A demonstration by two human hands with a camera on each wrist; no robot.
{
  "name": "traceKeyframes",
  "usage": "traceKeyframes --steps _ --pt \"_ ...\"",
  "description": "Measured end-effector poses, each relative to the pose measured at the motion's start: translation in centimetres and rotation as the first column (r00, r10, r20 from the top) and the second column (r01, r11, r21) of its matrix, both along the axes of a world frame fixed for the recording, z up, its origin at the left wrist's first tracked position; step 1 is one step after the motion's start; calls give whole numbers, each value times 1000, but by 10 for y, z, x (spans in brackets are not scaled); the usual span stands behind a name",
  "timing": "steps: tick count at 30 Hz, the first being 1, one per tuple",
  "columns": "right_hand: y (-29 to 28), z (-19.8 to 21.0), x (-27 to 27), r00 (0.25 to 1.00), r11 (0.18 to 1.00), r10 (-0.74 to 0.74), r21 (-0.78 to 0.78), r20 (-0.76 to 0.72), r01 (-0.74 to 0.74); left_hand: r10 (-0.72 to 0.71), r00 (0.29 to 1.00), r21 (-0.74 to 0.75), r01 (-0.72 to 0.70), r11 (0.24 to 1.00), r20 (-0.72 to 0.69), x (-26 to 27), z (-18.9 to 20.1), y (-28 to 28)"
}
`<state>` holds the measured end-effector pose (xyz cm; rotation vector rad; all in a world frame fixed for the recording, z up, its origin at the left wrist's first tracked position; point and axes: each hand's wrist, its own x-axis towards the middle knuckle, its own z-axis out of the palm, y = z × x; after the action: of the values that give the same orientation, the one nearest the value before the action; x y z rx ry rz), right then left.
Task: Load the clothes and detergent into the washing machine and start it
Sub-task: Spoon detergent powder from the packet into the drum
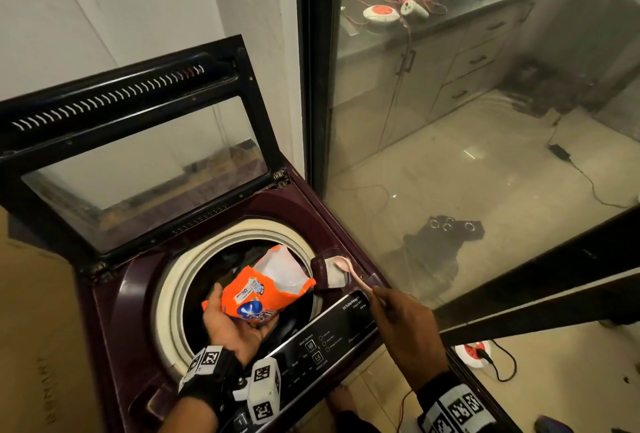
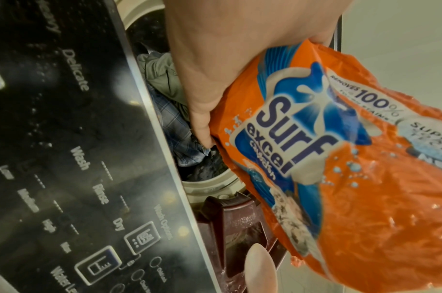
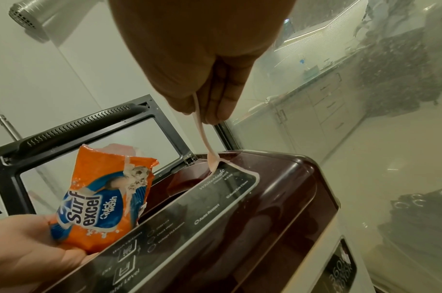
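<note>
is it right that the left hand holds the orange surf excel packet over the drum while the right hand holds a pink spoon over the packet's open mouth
Not quite. The left hand does hold the orange Surf Excel packet over the drum, but the right hand holds the pink spoon with its bowl over the detergent tray at the machine's corner, not over the packet's mouth. The head view shows this.

The maroon top-loading washing machine (image 1: pixel 114 294) stands before me, its glass-paned lid (image 1: pixel 138 155) raised at the far side. In my left hand (image 1: pixel 232 325) the orange plastic detergent pouch (image 1: pixel 263 289) sits over the round drum opening (image 1: pixel 173 280), with crumpled clothes (image 2: pixel 169 119) in the drum below it. The black control panel (image 1: pixel 329 335) runs along the near edge. My right hand (image 1: pixel 405 325), over the panel's right end, holds the pale plastic spoon (image 1: pixel 349 270), whose bowl reaches into the small detergent compartment (image 1: pixel 329 271) right of the drum. A glass partition (image 1: pixel 450 121) stands to the right.
</note>
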<state>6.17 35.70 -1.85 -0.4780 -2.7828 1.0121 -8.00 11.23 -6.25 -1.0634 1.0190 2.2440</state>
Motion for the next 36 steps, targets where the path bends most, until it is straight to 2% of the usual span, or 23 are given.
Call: traceKeyframes --steps 4,13,23,26,28,32,36 --pt "-1 -5 3 999 998 24 63 -42 -22 11 1000 -1 -11 1000 -2 1 2 1" --pt "0 -11 1 998 994 61 96 3 -61 28 1000 2 -28 1000 -4 4 2 0" --pt "3 -8 1 999 997 52 48 13 -53 34 999 7 -34 999 -17 3 4 3" --pt "-1 3 0 997 999 36 32 -67 -34 16 999 30 -15 999 -28 3 2 1" --pt "-5 15 0 985 999 19 -22 -174 -23 -2 1000 33 3 999 -28 3 2 0" --pt "-12 58 -4 914 986 -47 -165 -404 -22 17 1000 86 -15 996 -14 2 8 -3" --pt "-21 97 -9 856 973 -73 -224 -512 -51 62 998 125 -61 990 -7 -3 17 -4"
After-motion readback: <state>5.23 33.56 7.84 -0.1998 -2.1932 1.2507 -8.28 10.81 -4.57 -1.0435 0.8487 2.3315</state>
